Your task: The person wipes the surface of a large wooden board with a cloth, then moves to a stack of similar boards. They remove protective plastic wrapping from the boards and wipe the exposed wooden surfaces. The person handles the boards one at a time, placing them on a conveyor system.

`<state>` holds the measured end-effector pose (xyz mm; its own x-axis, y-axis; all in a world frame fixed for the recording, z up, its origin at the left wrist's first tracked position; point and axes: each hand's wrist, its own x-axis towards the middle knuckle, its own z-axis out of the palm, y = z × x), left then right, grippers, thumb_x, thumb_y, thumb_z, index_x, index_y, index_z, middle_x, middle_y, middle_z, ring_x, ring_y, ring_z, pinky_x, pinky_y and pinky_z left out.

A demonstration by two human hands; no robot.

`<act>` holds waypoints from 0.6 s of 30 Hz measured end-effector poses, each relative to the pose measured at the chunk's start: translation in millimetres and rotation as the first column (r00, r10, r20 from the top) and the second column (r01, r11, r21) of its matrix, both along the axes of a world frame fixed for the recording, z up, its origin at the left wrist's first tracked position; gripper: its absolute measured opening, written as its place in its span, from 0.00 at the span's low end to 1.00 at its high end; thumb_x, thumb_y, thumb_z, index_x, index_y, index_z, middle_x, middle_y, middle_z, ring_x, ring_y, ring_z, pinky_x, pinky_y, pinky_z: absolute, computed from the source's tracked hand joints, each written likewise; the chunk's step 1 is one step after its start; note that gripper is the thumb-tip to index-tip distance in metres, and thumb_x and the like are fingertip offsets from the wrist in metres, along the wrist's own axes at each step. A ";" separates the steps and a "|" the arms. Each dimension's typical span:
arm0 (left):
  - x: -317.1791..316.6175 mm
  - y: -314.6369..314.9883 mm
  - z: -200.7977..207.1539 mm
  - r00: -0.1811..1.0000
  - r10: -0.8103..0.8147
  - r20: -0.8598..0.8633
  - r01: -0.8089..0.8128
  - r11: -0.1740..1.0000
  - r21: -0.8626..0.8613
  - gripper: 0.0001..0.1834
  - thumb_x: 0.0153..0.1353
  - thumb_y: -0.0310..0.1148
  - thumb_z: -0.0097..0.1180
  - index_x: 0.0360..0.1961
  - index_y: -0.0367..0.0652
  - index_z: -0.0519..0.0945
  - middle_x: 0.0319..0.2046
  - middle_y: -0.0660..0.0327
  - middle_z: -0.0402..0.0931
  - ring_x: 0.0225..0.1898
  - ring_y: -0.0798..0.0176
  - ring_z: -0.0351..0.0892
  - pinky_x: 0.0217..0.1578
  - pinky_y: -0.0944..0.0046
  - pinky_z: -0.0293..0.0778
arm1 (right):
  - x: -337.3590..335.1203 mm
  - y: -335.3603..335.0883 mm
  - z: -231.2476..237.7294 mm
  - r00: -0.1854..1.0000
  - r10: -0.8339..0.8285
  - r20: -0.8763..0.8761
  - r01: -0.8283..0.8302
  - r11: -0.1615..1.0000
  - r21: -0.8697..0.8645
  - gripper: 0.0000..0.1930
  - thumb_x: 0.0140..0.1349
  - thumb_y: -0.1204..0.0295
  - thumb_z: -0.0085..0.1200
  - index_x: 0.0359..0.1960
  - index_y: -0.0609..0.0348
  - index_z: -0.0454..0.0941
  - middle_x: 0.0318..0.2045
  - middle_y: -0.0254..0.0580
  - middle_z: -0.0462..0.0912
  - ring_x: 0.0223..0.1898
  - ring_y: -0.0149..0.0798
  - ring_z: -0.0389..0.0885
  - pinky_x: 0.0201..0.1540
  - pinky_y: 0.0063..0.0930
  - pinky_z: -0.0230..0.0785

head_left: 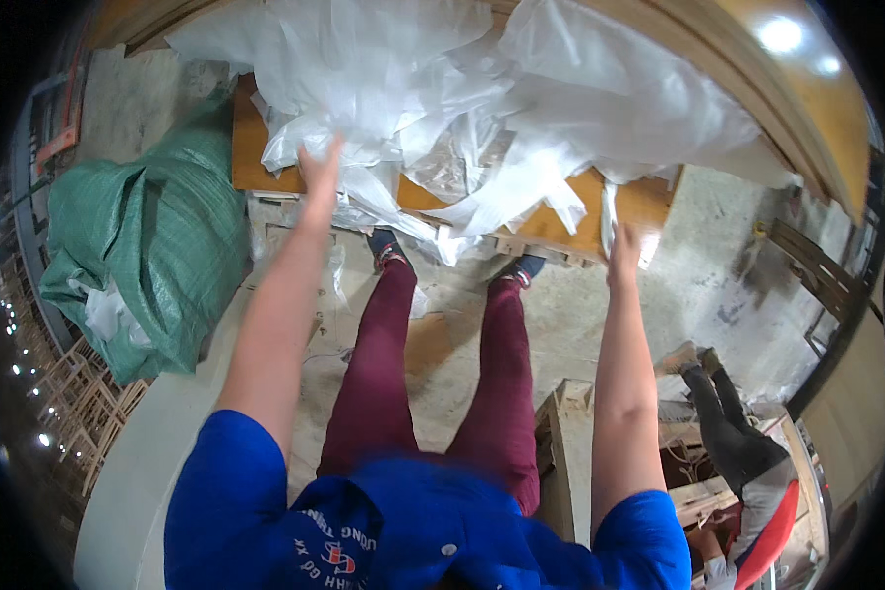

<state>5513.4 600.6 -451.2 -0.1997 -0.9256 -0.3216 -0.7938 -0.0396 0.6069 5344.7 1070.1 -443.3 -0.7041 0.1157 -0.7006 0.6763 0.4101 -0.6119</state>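
A large piece of thin translucent white plastic sheeting [383,69] lies crumpled over a brown wooden panel [634,202] in front of me, with loose strips hanging over its near edge. My left hand [321,169] is open at the sheeting's near left part, its fingers apart and slightly blurred. Near the panel's right end, my right hand [623,254] has its fingers stretched out, beside a narrow hanging plastic strip [609,211]. Whether that hand touches the strip is hard to see. Neither hand visibly grips anything.
A bulging green woven sack [147,261] stands at the left, white material showing at its opening. Wooden boards [792,108] curve along the far right. A wooden piece [566,442] stands near my right leg. At lower right, another person [747,462] bends over wooden parts.
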 end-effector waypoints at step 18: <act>29.9 110.1 -188.3 0.901 -0.427 -0.068 0.432 0.880 0.198 0.17 0.52 0.32 0.51 0.43 0.35 0.73 0.39 0.49 0.74 0.44 0.51 0.72 0.47 0.56 0.66 | 27.8 -154.3 -207.7 0.935 0.254 -0.249 -0.115 0.879 0.463 0.19 0.48 0.67 0.52 0.39 0.68 0.74 0.41 0.56 0.72 0.40 0.49 0.74 0.44 0.38 0.66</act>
<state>5543.3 710.7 -639.5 -0.5720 -0.6620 -0.4843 -0.7476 0.1780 0.6398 5372.5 915.8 -651.1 -0.9070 0.2063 -0.3671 0.3792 0.7792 -0.4990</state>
